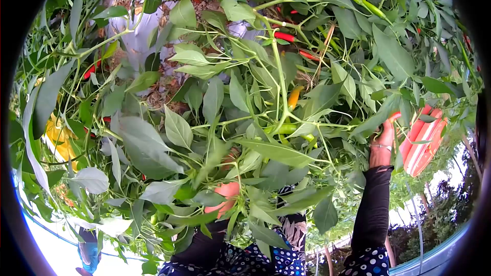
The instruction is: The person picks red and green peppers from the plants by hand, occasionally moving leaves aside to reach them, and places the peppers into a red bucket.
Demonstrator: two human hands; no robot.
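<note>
My left hand [224,199] is low in the middle of the view, among the leaves of a chili pepper plant [279,71]. Foliage covers its fingers. On the right, my right hand [384,135], with a thin band [381,146] at the wrist, reaches up into the plant with its fingers curled in. A small red-orange piece [395,116] shows at its top; I cannot tell what the fingers hold. Above and between the hands hang an orange pepper [294,97], a red pepper [284,37] and green peppers [282,129].
Beside my right hand is a red thing with white stripes [423,140], partly behind leaves. Something yellow [59,138] shows through the foliage at left. Pale sheeting [138,36] lies on the soil. A person's blue-clad leg [89,253] appears at lower left.
</note>
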